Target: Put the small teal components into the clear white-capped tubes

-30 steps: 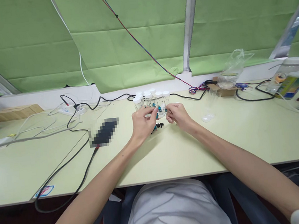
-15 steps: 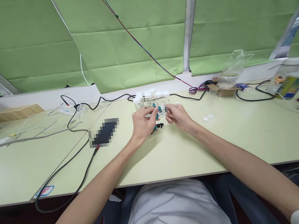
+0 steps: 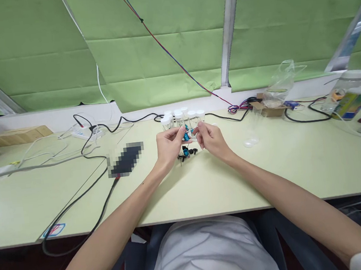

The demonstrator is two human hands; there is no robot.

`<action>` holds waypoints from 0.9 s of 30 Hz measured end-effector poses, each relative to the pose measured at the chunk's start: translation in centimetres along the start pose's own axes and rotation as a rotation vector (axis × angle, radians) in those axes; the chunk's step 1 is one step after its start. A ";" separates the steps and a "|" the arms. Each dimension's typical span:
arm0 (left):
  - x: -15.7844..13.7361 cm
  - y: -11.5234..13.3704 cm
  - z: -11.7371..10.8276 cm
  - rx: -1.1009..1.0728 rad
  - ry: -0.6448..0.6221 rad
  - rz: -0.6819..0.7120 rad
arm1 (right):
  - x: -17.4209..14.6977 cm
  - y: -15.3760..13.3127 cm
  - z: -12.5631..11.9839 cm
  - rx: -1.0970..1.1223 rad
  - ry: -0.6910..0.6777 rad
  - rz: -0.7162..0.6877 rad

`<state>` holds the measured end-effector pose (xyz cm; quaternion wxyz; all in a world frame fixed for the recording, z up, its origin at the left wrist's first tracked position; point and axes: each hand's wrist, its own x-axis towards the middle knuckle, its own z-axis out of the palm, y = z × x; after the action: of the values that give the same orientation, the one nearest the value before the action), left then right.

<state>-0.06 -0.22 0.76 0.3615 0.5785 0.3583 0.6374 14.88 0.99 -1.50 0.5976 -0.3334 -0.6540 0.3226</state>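
My left hand is closed in a pinch, with a small blue part at its fingertips. My right hand pinches one end of a thin, light rod that runs across to the left fingertips. Whether the rod touches the blue part is too small to make out. Below the hands on the table lie several small black and blue pieces. Just behind my fingers stand several clear bottles with white caps, their lower parts partly hidden by the hands.
A dark, blurred device with a black cable lies on the table to the left. Clear round discs lie at right. Farther back are a cardboard box with a plastic bag, a power strip and a wooden block.
My left hand has shifted slightly left and my right hand has turned a little. The thin rod now shows between them, and more of the small pieces below are visible.
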 end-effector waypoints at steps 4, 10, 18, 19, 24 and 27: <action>-0.1 0.1 0.0 -0.027 -0.030 -0.033 | -0.1 0.1 0.0 -0.001 -0.004 -0.009; -0.2 0.0 0.0 -0.036 -0.086 -0.066 | 0.0 0.1 0.0 -0.006 -0.003 -0.010; -0.4 0.0 0.2 0.030 -0.059 -0.007 | 0.1 0.2 -0.1 -0.036 0.022 0.015; -0.4 0.0 0.2 0.031 -0.059 -0.011 | 0.1 0.2 -0.1 -0.040 0.026 0.020; -0.6 0.1 0.2 0.029 -0.082 -0.062 | 0.2 0.2 -0.2 -0.114 0.050 0.014; -0.6 0.1 0.1 0.013 -0.106 -0.104 | 0.3 0.2 -0.3 -0.163 0.059 -0.005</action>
<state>0.09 -0.81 0.58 0.4088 0.5944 0.3721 0.5840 15.13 1.34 -1.48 0.5883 -0.3887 -0.6609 0.2570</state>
